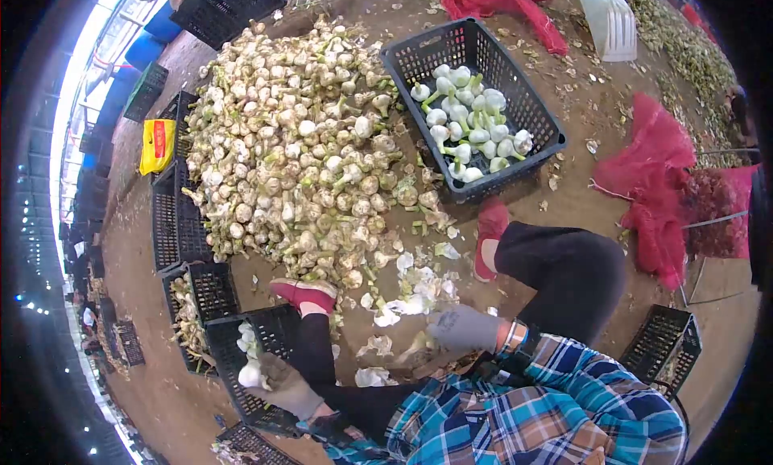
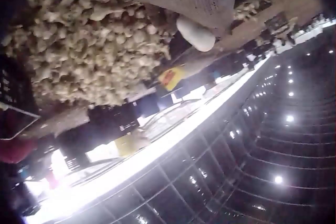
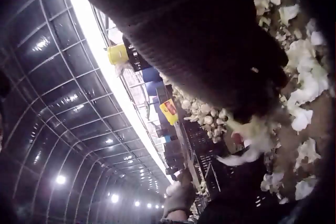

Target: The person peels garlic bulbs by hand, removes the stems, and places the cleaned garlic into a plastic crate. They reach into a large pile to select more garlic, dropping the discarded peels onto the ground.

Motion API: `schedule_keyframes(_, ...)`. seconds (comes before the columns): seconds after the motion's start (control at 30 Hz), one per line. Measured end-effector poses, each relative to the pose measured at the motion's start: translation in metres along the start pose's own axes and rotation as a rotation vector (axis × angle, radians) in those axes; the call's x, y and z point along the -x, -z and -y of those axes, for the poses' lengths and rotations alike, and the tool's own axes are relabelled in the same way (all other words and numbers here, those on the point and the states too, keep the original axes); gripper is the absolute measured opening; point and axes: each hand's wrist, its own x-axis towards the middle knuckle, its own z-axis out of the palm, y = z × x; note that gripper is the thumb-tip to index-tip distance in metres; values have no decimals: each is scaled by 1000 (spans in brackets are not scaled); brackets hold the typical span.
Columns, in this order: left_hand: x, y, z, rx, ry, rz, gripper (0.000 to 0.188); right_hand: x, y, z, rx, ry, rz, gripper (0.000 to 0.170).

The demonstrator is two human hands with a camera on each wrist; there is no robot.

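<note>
One white garlic bulb pokes out of the gloved left hand, fingers curled round it, perhaps to keep a light hold with the round end out front. That hand hangs right over a black crate, so the crate's edge looks like the thing to clear. And the right hand? Bent and smeared by motion, a pale blur at its fingers; how firmly it has hold, I can't tell.

Loose skins lie just ahead of it, and beyond both hands spreads the garlic heap, probably set there for easy reach. Farther ahead of the right hand, a larger crate carries whiter bulbs, bunched away from its far wall. Mind the red shoe between; the bent knee hems in the right side, leaving low open room over those skins.
</note>
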Motion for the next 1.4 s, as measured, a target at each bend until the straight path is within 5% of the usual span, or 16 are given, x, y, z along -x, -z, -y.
schedule_keyframes(0.07,1,-15,0,68,124,23,42,4,4,0,20,-11,-21,23)
schedule_keyframes(0.17,2,-32,46,-425,259,118,34,5,10,-1,52,-28,-116,20)
schedule_keyframes(0.2,14,-45,74,-746,108,353,36,5,13,-2,59,-25,-194,21)
schedule_keyframes(0.27,-22,-41,122,-565,494,277,44,4,34,7,4,-54,-184,32)
schedule_keyframes(0.33,-19,-75,165,-771,535,207,46,-3,38,3,-48,-84,-174,43)
schedule_keyframes(0.43,-86,-10,229,-1496,-265,1039,51,-7,20,-5,-186,-61,-284,33)
schedule_keyframes(0.5,-91,-29,262,-1249,714,288,60,-13,15,-10,-185,-101,-243,37)
schedule_keyframes(0.57,-147,43,306,-1530,561,561,64,-25,43,-7,-318,-223,-109,32)
schedule_keyframes(0.7,-141,23,341,-1502,430,376,77,-34,31,-11,-424,-153,-341,26)
schedule_keyframes(0.8,-140,31,334,-1612,269,245,79,-33,33,-9,-454,-150,-324,26)
schedule_keyframes(0.83,-147,53,325,-1602,240,514,74,-35,33,-8,-451,-148,-327,26)
schedule_keyframes(0.93,-108,32,294,-1291,34,703,58,-38,34,-3,-585,-271,-273,24)
schedule_keyframes(1.03,-59,15,251,-866,502,628,49,-35,41,5,-684,-304,-262,27)
schedule_keyframes(1.1,-18,-45,192,-1440,-243,1395,36,-33,42,9,-749,-376,-331,34)
schedule_keyframes(1.27,88,-104,149,-785,736,616,46,-27,78,29,-1397,-592,-347,39)
schedule_keyframes(1.4,119,-87,135,-935,478,785,54,-12,90,37,-1366,-658,-492,40)
